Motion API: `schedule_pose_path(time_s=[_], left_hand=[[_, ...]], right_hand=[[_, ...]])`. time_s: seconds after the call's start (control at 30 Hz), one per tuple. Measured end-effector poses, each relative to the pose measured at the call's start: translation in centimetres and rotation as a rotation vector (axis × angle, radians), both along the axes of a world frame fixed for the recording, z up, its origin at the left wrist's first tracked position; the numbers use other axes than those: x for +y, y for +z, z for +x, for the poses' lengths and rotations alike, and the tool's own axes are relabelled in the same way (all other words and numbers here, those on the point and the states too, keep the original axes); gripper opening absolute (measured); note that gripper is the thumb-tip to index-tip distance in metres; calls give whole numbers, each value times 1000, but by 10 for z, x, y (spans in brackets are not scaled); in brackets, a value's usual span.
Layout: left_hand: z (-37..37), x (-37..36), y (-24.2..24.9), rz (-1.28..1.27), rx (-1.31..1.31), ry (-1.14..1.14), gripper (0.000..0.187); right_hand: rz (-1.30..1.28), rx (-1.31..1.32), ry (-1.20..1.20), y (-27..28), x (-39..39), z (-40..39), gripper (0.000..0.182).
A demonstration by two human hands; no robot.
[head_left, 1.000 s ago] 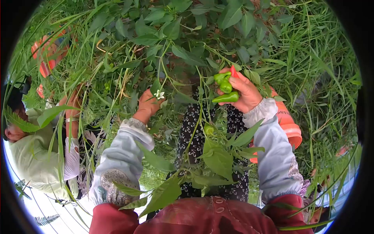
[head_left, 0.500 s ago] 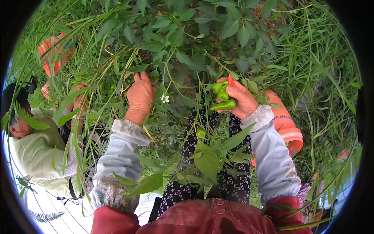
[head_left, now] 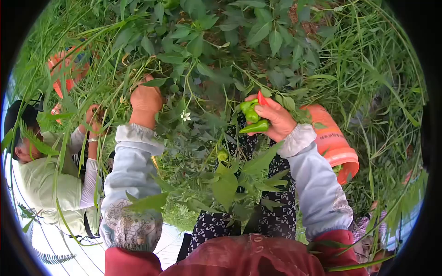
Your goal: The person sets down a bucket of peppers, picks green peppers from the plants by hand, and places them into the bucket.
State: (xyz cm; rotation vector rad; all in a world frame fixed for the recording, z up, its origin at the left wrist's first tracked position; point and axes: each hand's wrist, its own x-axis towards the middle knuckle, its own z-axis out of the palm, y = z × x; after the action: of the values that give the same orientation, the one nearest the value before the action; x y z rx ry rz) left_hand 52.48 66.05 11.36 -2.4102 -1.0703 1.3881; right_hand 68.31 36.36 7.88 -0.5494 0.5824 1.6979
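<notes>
My right hand (head_left: 279,120) is closed around a few chili peppers. Green peppers (head_left: 251,112) stick out past my fingers, and a red pepper (head_left: 262,98) shows by my thumb. My left hand (head_left: 146,102) reaches into the pepper plant (head_left: 195,43) on the left, its fingertips covered by leaves and blurred. Whether it grips anything there is hidden. A white flower (head_left: 185,116) hangs on a stem between my hands. Lower down, another green pepper (head_left: 223,155) hangs on a branch over my legs.
An orange bucket (head_left: 332,140) lies tilted right of my right hand, with something green inside its mouth. On the left, another person (head_left: 50,177) in a dark cap works among tall grass. Behind them is a second orange container (head_left: 66,69). Leafy branches (head_left: 225,186) cross before my lap.
My left hand has moved left, deeper into the foliage. The right hand, still holding the peppers, has shifted slightly left in view. The other person's arms have moved a little.
</notes>
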Motion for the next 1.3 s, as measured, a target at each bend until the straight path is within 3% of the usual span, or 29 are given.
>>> schedule_pose_path(time_s=[0.1, 0.2, 0.33, 0.4, 0.43, 0.53, 0.7, 0.9, 0.93, 1.0, 1.17, 1.2, 1.27, 1.3], left_hand=[[-11, 4, -2, -24, 45, -196, 29], [-2, 5, 4, -90, 135, -87, 28], [-12, 20, 16, -189, 192, -103, 30], [-20, 25, 31, -318, -99, -67, 41], [-12, 23, 39, -289, -42, 56, 53], [-36, 27, 39, -356, -216, 68, 53], [-39, 22, 43, -515, -386, 154, 31], [-37, 15, 50, -657, -364, 171, 23], [-29, 7, 53, -672, -378, 158, 23], [-16, -5, 64, -927, -438, 765, 18], [40, -35, 86, -715, -725, 512, 9], [56, -51, 96, -640, -782, 682, 10], [113, -76, 129, -831, -881, 592, 12], [129, -84, 136, -969, -935, 689, 15]], right_hand=[[-3, -15, 6, 0, 2, 0, 38], [-35, -12, 25, 2, 1, 1, 38], [-3, 15, 15, 0, -1, 0, 36], [-10, 25, 9, 2, -1, 0, 36], [-4, 23, 13, 4, -2, 0, 36], [-2, 25, 27, 9, -2, 0, 35], [-26, 15, 31, 26, 7, -1, 38], [29, 67, 46, 43, -2, -2, 35], [33, 69, 39, 46, -5, -6, 36], [56, 92, 4, 50, -15, -13, 37], [57, 113, -133, 71, -43, -12, 38], [43, 110, -182, 74, -52, -10, 36], [48, 84, -247, 84, -77, -6, 35], [52, 76, -277, 92, -88, -3, 35]])
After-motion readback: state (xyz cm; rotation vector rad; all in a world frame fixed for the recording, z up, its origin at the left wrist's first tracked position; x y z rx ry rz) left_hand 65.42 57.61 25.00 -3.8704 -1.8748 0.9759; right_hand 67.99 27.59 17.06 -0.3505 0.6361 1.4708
